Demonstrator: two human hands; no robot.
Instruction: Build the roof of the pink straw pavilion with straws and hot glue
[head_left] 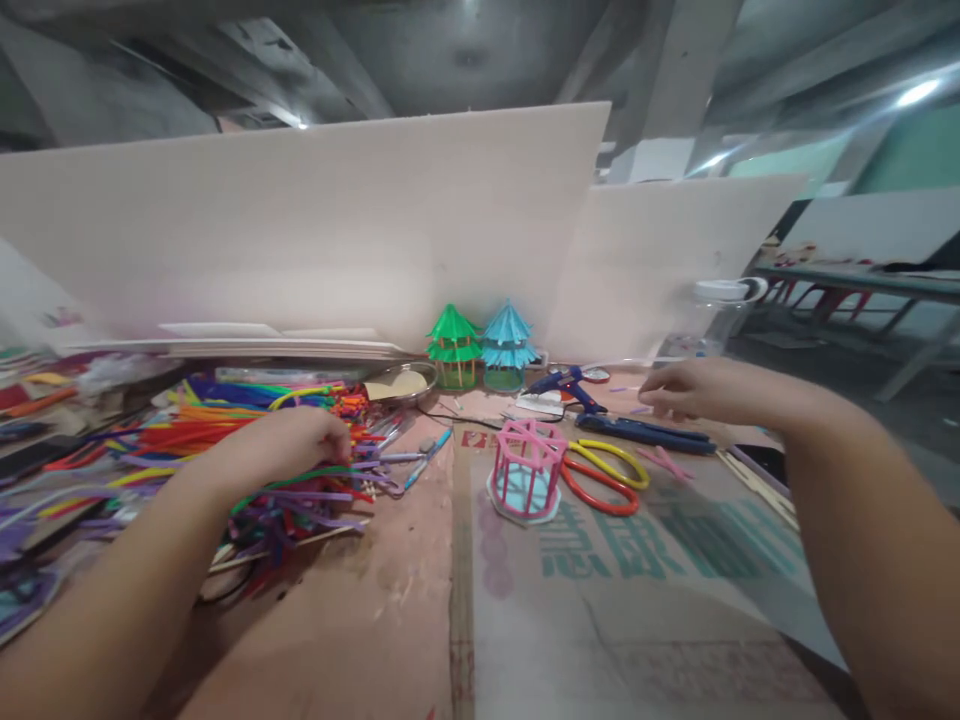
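My left hand reaches over a heap of colourful pipe cleaners at the left. Its fingers curl down at the heap's right end, and what they grip, if anything, is hidden. Above the table at the right, my right hand hangs with fingers loosely bent and apart, nothing visible in them. Below it lie dark-blue pliers or a similar long-handled tool. In the middle, a pink six-sided frame with posts stands on a pale-blue base. Scissors with yellow and red handles lie beside it.
Two small pagoda models, green and blue, stand at the back by a white board. Near them are a blue glue gun with a cord and a metal dish. A clear bottle stands back right. Printed cardboard covers the front.
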